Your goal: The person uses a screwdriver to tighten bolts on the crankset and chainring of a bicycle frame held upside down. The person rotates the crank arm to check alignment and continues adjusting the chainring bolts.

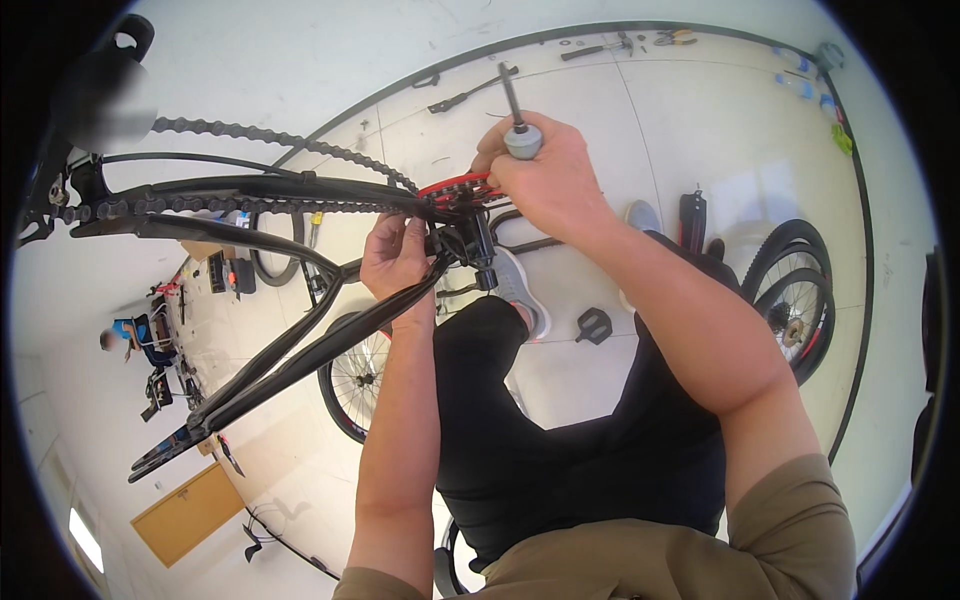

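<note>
A black bicycle frame point(290, 365) reaches in from the left, with a red chainring point(455, 186) at its crank end. The bicycle chain point(270, 140) runs from the rear of the frame to this ring. My right hand point(552, 180) is closed around a screwdriver-like tool point(522, 141) with a rounded grey handle, its dark shaft pointing away from me. Fingertips of that same hand touch the chainring's right edge. Below the ring, my left hand point(395, 258) is closed, thumb and fingers pinching at the lower run of chain; the exact contact is partly hidden by the frame.
A loose pedal point(594, 325) lies on the floor near my feet. Wheels point(795, 290) lie to the right, and another wheel point(355, 375) is behind my left forearm. A hammer point(597, 48) and pliers point(675, 38) lie along the far wall. Another person point(125, 332) is at far left.
</note>
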`<control>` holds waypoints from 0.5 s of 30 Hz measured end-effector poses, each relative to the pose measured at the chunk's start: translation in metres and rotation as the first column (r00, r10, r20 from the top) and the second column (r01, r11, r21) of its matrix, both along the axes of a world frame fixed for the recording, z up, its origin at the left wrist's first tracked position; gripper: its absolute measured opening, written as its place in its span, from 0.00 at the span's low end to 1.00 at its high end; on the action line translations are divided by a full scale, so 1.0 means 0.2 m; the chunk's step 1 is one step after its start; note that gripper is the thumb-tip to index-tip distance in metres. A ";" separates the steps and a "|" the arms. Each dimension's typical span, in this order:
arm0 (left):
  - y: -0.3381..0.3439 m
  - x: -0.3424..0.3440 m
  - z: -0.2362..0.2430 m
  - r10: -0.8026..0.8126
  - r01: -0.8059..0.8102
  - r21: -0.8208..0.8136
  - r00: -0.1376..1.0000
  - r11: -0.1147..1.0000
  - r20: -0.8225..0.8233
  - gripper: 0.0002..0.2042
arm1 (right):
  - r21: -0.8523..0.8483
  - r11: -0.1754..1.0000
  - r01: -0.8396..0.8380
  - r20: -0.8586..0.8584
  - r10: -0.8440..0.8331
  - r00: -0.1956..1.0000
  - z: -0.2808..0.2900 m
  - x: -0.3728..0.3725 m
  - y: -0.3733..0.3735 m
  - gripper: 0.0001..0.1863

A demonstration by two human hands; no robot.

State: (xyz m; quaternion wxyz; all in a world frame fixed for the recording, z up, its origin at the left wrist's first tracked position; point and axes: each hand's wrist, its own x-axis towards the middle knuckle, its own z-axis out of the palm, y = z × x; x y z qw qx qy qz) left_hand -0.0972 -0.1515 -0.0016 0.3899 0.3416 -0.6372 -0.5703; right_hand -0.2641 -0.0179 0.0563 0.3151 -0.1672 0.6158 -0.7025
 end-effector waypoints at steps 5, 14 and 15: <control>0.08 -0.02 0.10 0.154 -0.097 -0.154 0.895 0.983 0.418 0.15 | -0.116 0.978 0.172 0.003 -0.173 0.985 -0.02 0.04 0.15 0.08; -0.01 0.06 -0.11 0.121 0.037 -0.355 0.902 0.934 0.414 0.18 | 0.200 0.957 0.211 0.491 -0.284 0.824 -0.16 0.15 0.17 0.23; -0.01 0.07 -0.14 0.128 0.045 -0.388 0.904 0.921 0.409 0.18 | 0.203 0.957 0.209 0.488 -0.284 0.826 -0.17 0.17 0.15 0.24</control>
